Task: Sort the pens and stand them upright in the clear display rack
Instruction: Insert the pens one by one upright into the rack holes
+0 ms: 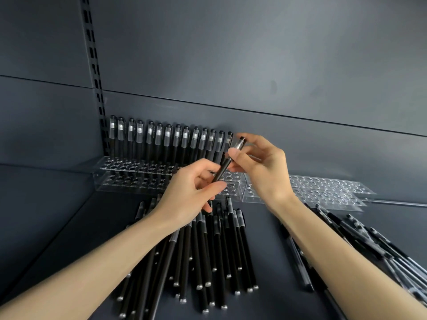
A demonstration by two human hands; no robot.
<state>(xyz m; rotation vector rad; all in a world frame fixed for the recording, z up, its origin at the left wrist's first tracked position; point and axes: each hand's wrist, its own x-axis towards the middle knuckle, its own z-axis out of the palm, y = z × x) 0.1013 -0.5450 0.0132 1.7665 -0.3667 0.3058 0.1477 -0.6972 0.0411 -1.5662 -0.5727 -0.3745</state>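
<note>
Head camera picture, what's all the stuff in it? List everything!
held pen: one, black with clear cap, tilted before the left rack
standing pens: about fourteen, black with clear caps, back row of left rack
left rack: one, clear, against the wall
right rack: one, clear, beside it
middle pile: many pens, black, lying under the hands
right pile: many pens, black and clear, by the right forearm
shelf: one, dark grey
left hand: pinches held pen's lower end
right hand: pinches its capped end
</note>
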